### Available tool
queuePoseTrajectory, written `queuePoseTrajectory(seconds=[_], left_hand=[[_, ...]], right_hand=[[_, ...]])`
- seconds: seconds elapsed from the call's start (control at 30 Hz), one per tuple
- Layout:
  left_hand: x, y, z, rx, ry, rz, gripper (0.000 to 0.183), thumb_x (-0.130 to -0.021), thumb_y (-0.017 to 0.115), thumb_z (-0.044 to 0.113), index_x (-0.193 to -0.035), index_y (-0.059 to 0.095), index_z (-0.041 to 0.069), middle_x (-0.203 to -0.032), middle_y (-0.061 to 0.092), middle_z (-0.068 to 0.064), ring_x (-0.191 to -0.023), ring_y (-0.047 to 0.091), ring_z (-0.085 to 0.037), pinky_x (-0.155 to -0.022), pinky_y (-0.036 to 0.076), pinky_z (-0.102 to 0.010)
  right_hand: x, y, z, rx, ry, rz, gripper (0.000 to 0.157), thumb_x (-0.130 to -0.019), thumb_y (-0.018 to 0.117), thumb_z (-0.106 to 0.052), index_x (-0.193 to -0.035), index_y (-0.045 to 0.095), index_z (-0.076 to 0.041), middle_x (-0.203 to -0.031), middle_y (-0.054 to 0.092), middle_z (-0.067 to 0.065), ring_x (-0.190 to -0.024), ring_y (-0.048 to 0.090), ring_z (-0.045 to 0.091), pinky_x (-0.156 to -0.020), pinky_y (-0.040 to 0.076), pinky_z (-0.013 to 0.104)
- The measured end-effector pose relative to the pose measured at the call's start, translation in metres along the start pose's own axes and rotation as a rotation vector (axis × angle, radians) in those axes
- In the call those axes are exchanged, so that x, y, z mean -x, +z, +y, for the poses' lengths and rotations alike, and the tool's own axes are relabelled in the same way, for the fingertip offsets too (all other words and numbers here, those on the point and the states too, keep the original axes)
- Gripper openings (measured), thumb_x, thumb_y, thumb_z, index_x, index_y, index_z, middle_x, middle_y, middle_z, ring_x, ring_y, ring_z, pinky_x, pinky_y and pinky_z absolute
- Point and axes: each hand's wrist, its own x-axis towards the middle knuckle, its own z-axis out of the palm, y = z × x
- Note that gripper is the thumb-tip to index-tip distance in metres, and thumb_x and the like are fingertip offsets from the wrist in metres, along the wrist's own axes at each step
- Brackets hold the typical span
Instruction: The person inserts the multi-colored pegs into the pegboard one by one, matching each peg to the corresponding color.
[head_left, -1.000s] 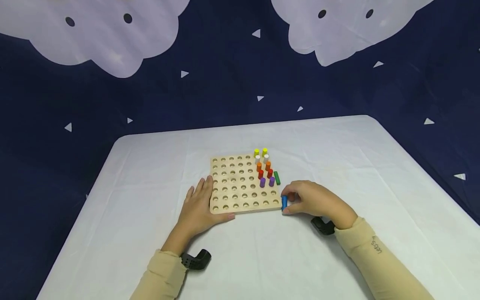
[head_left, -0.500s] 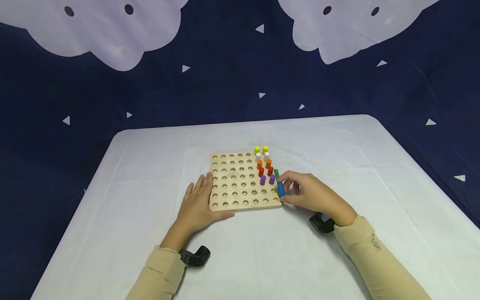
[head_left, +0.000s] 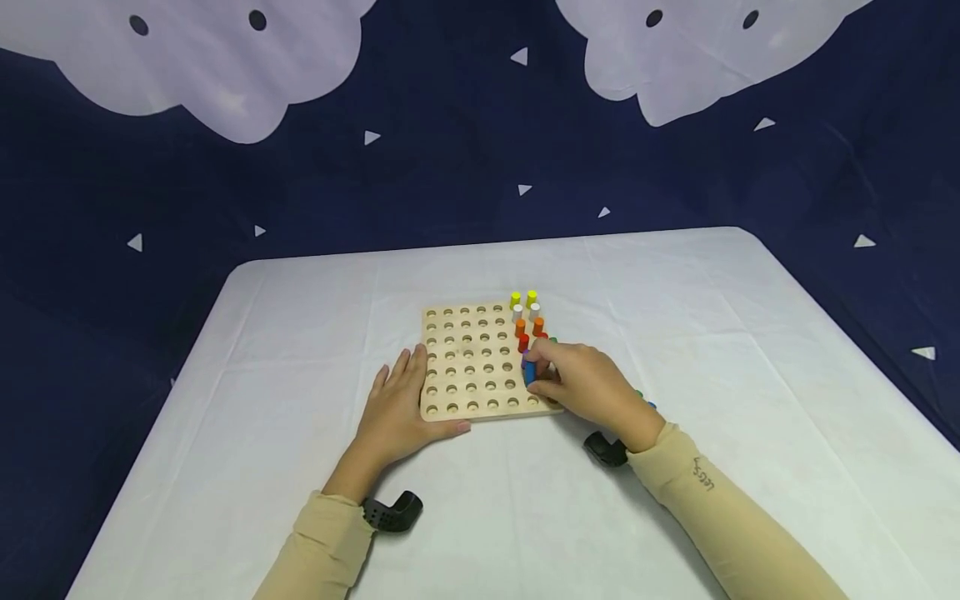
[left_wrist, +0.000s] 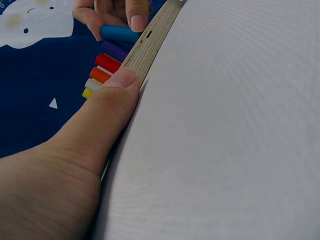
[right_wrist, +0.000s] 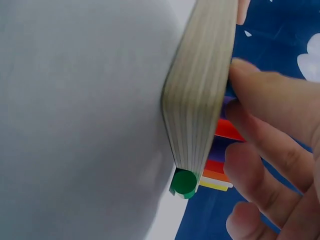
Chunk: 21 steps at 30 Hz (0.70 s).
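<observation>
A square wooden pegboard [head_left: 459, 351] with rows of round holes lies on the table. My left hand [head_left: 393, 412] rests against it, fingers straight along the left edge and thumb [left_wrist: 112, 100] along the front edge. With thumb and fingertips, my right hand [head_left: 592, 385] pinches a blue peg [head_left: 530, 374], held upright at the board's right part, in front of the purple pegs [left_wrist: 116, 50]. Whether its lower end sits in a hole cannot be told. Yellow [head_left: 532, 297], white [head_left: 535, 312], orange [head_left: 538, 327] and red pegs [head_left: 523, 342] stand in pairs behind it.
A green peg [right_wrist: 184, 183] lies along the board's right edge, mostly hidden by the right hand in the head view. Small green [head_left: 639, 393] and blue bits [head_left: 652, 406] show beside the right wrist. White cloth covers the table [head_left: 315, 333]; a dark blue backdrop [head_left: 450, 183] stands behind.
My right hand has lifted the blue peg from beside the board's right edge and moved it left over the board, now upright. The left hand stays in place.
</observation>
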Motion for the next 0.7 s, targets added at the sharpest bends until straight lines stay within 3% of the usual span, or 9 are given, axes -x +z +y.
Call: queuePoseTrajectory(seconds=[0.27, 0.5, 0.7], left_hand=[[-0.002, 0.001, 0.002, -0.004, 0.006, -0.006, 0.138, -0.063, 0.075, 0.078, -0.159, 0.009, 0.003, -0.166, 0.014, -0.013, -0.156, 0.009, -0.031, -0.127, 0.002, -0.052], [-0.002, 0.002, 0.001, 0.000, -0.002, -0.011, 0.138, -0.063, 0.075, 0.077, -0.159, 0.009, 0.003, -0.166, 0.014, -0.013, -0.156, 0.009, -0.031, -0.127, 0.001, -0.051], [-0.001, 0.002, 0.000, 0.002, -0.007, -0.011, 0.137, -0.064, 0.074, 0.078, -0.159, 0.008, 0.003, -0.167, 0.013, -0.013, -0.156, 0.009, -0.031, -0.127, 0.001, -0.051]], right_hand=[[0.001, 0.002, -0.001, 0.104, -0.065, 0.050, 0.026, -0.082, 0.082, -0.019, -0.103, 0.068, -0.018, -0.089, 0.073, -0.009, -0.076, 0.065, 0.007, -0.068, 0.054, 0.030], [0.002, 0.002, 0.002, 0.117, -0.101, 0.041, 0.019, -0.083, 0.081, -0.017, -0.096, 0.068, -0.021, -0.089, 0.073, -0.010, -0.076, 0.065, 0.006, -0.068, 0.055, 0.029], [0.009, -0.016, 0.004, 0.068, -0.070, 0.000, 0.033, -0.085, 0.080, -0.026, -0.116, 0.068, -0.021, -0.095, 0.072, -0.010, -0.067, 0.056, 0.004, -0.061, 0.048, 0.024]])
